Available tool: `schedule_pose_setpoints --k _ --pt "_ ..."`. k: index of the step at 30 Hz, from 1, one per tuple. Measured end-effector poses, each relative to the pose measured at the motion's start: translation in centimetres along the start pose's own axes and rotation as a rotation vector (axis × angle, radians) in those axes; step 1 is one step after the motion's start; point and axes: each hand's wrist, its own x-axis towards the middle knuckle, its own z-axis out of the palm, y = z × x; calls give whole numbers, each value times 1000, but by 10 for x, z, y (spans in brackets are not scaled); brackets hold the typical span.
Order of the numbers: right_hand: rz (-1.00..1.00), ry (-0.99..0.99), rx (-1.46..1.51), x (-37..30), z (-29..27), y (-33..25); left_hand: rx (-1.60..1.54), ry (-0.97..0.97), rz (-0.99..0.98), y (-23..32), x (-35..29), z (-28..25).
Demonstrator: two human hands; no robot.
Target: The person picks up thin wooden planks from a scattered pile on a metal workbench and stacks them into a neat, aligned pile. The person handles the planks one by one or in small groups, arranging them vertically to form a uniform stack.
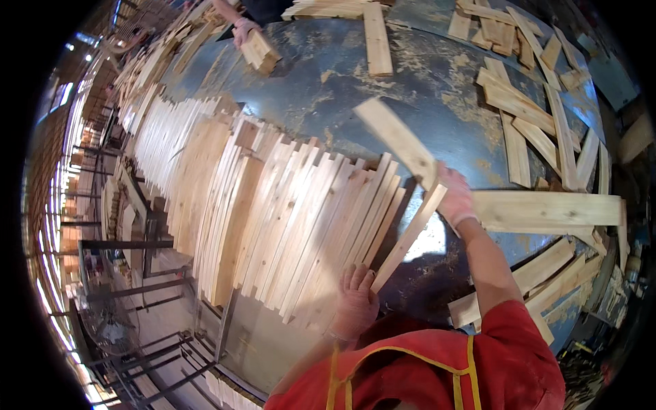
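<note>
My right hand (456, 197), in a pinkish glove, grips a short wooden board (396, 140) by its near end. The board slants up and left over the table. A narrow board on edge (410, 238) runs from beside that hand down to my left hand (355, 304). The left hand is also gloved, its fingers stretched out against the near ends of a long row of boards (294, 219). The row stands on edge, packed side by side, and stretches away to the left. Whether the right fingers also hold the narrow board is hidden.
Loose boards (519, 102) lie crisscrossed at the right, and a wide board (547, 208) extends rightward behind my right forearm. Sawdust speckles the dark metal table (294, 75). Across it, another person's gloved hand (244, 31) holds short boards. A metal frame (130, 294) stands at lower left.
</note>
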Motion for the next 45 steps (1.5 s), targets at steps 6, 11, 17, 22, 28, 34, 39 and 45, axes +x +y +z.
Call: schedule_pose_setpoints --k 6,11,17,22,28,34,39,45 --pt "467 90 562 -101 -40 64 239 -36 60 -23 8 1" --pt "393 91 1365 -186 -6 28 200 -26 54 -50 -9 -13" --pt "223 -447 771 -257 81 -89 -1 416 -669 -191 -119 -58" --pt "390 -309 1145 -250 121 -115 -1138 854 -1153 -259 -143 -49" --pt "452 55 1140 -198 95 -128 -1632 400 -1125 -173 -151 -32" --pt "453 -18 1219 -164 38 -79 -661 -519 -528 -149 -135 -74" --pt "254 -147 782 -137 6 -50 -1020 -157 -644 -154 9 -57" --pt "175 -269 387 -129 -1 -42 -445 -429 -609 -120 104 -16"
